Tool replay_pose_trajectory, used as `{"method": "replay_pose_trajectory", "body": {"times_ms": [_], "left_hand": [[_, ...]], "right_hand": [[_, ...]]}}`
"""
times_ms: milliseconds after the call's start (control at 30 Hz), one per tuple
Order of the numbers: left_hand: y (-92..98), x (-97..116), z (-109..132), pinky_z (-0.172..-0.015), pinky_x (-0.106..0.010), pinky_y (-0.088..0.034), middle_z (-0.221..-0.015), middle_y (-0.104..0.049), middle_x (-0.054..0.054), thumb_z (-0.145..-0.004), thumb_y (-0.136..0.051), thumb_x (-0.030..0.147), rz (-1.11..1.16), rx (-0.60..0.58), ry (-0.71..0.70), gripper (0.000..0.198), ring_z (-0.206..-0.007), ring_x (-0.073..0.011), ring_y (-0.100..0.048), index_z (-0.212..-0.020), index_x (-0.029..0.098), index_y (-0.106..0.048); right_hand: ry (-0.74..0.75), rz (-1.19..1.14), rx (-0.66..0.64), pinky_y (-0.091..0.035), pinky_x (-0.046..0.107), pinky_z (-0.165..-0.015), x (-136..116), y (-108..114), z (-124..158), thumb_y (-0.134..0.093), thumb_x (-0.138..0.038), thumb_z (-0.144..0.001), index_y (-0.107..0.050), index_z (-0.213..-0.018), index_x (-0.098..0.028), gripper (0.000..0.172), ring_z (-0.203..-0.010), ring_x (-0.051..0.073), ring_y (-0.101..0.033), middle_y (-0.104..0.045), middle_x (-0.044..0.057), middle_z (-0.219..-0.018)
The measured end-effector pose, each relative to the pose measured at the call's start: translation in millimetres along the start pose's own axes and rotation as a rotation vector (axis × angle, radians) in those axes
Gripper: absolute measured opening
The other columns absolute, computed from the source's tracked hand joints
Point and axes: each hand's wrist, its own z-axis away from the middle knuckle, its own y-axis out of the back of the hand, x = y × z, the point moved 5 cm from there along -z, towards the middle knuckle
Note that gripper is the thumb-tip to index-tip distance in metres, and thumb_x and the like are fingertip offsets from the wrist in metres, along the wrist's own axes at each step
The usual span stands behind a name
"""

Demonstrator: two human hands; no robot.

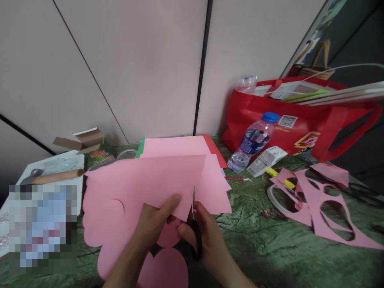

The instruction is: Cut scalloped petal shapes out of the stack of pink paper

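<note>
A large pink sheet [144, 176] is gripped along its lower edge by my left hand [156, 220], thumb on top. My right hand [207, 236] has its fingers through the handles of black-handled scissors [195, 234]. Their blades meet the sheet near its lower right corner, just right of my left thumb. Beneath and to the left lies pink paper with a scalloped edge [93, 218] and a curved slit. Rounded pink pieces [168, 268] are below my hands. More pink sheets [217, 188] lie behind, over green and red ones.
At the right are a water bottle [255, 140], a red bag [270, 108], a small white box [267, 161], a tape roll [279, 202] and pink scraps with holes [321, 208]. An opened box [100, 154] and a wooden-handled tool [58, 176] are at the left.
</note>
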Motion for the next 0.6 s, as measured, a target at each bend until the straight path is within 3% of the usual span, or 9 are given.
{"method": "replay_pose_trajectory", "body": {"times_ms": [100,233,600], "left_hand": [[-3.4,2.1,2.2,-0.045,-0.023,-0.039,-0.044,-0.049,0.003,-0.07,-0.063,0.039,-0.011,-0.018,0.02,0.028,-0.044,-0.0115,-0.047,-0.054,0.017,-0.053],[-4.4,3.1,4.1,-0.045,-0.023,-0.039,-0.043,-0.05,0.004,-0.068,-0.064,0.037,0.004,-0.003,0.034,0.027,-0.043,-0.0115,-0.047,-0.053,0.018,-0.052],[-3.5,-1.2,2.3,-0.045,-0.024,-0.039,-0.045,-0.05,0.004,-0.067,-0.065,0.038,0.048,-0.011,0.054,0.027,-0.045,-0.0116,-0.047,-0.056,0.017,-0.054]], "right_hand": [[0.034,-0.034,-0.033,-0.047,0.025,-0.066,-5.7,0.6,-2.0,-0.076,-0.03,-0.068,-0.052,-0.089,-0.023,0.033,-0.079,0.018,-0.062,-0.066,0.003,-0.086],[0.019,-0.029,-0.04,-0.047,0.027,-0.071,-6.6,3.5,-4.2,-0.077,-0.031,-0.066,-0.055,-0.088,-0.02,0.033,-0.085,0.02,-0.062,-0.067,0.006,-0.091],[0.042,-0.011,-0.039,-0.044,0.022,-0.058,-6.8,1.9,-3.0,-0.075,-0.029,-0.069,-0.056,-0.086,-0.021,0.027,-0.084,0.018,-0.061,-0.066,0.005,-0.1]]}}
